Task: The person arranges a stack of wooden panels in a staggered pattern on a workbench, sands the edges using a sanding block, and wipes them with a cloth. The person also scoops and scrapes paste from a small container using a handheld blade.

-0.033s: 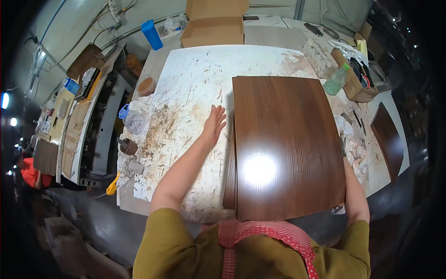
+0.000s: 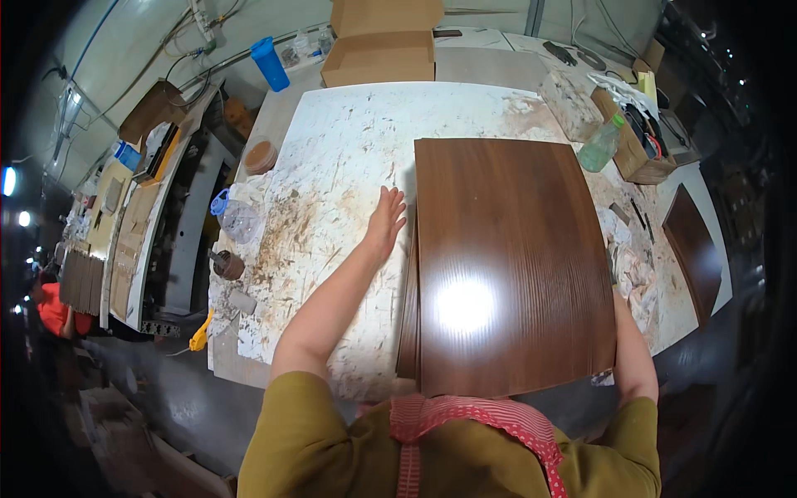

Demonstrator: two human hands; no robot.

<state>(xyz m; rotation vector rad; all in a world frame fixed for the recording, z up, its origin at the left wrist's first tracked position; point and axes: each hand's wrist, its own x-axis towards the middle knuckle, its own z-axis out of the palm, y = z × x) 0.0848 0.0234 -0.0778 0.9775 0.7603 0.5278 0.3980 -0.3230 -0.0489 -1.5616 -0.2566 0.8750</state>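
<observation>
A dark brown wood-grain panel (image 2: 515, 224) lies in front of me, glare on its lower half. The left edges of other brown panels (image 2: 408, 328) stick out beneath it, slightly askew. Just left of the panel's edge is my left hand (image 2: 387, 222), empty, its fingers stretched out and slightly apart. Along the right side of the panel my right forearm (image 2: 635, 349) reaches forward. The panel's right edge hides my right hand, so its fingers and whatever they touch do not show.
The stained white worktable (image 2: 349, 141) holds an open cardboard box (image 2: 378, 58) and a blue cup (image 2: 270, 64) at the back. Jars and a clear jug (image 2: 239, 220) stand left. A green bottle (image 2: 601, 145), a filled carton (image 2: 635, 141) and another brown panel (image 2: 694, 249) are right.
The view has shifted very slightly. My left hand is a touch closer to the panel's left edge, and the top panel's near-left corner has edged slightly left.
</observation>
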